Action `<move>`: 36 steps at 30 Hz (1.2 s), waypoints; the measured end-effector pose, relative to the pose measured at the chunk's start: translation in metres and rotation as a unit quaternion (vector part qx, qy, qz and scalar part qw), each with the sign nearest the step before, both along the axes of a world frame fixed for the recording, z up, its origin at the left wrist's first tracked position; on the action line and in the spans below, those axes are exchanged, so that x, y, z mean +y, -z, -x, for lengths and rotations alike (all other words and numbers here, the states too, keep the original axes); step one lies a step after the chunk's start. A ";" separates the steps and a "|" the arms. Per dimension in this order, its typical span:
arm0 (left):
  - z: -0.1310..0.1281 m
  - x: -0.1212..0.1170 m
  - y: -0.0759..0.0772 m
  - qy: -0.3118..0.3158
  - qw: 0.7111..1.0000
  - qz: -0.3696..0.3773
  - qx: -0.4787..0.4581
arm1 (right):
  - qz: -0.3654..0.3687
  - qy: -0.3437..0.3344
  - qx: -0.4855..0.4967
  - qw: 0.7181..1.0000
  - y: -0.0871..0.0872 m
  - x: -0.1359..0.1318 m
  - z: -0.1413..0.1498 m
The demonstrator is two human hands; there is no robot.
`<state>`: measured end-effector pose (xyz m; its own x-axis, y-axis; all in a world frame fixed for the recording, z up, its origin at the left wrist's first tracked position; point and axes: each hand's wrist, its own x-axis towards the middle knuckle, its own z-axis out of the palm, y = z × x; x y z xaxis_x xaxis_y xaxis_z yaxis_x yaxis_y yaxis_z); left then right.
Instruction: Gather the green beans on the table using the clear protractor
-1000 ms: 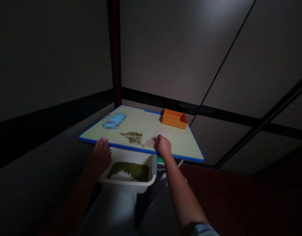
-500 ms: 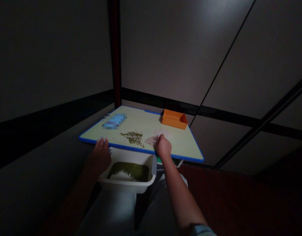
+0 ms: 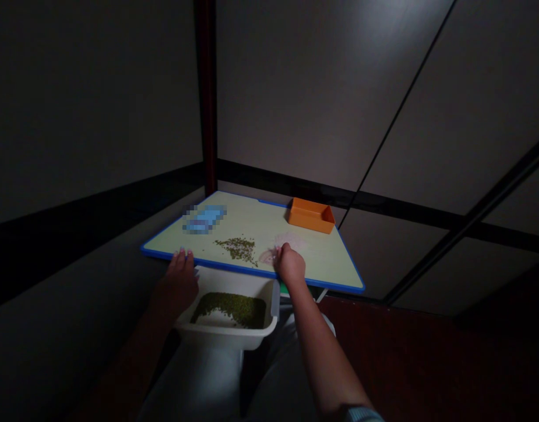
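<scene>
Right hand is held with fingers bunched together on a pale pink patch of the blue-edged board (left hand is rested, fingers apart, at its rim).

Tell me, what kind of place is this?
It looks like a small indoor work corner, maybe a booth. Dark panelled walls meet at a tall post, and a blue-edged board holds little green seeds near an orange tray.
</scene>
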<state>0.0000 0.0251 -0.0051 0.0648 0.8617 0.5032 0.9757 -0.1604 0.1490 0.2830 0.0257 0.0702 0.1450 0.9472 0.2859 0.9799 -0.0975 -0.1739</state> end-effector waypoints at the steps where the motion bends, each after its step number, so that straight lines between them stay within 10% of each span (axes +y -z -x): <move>1: 0.000 0.000 0.000 0.001 1.000 0.000 0.001 | 0.000 -0.001 -0.001 1.000 0.000 0.000 0.000; 36: 0.000 -0.006 0.002 0.014 0.997 -0.061 0.034 | 0.000 -0.017 -0.037 0.999 -0.008 0.033 -0.013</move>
<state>-0.0004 0.0187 -0.0070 0.1260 0.7916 0.5979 0.9778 -0.2008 0.0597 0.2958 0.0588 0.0784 0.0905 0.9510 0.2956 0.9930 -0.0635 -0.0999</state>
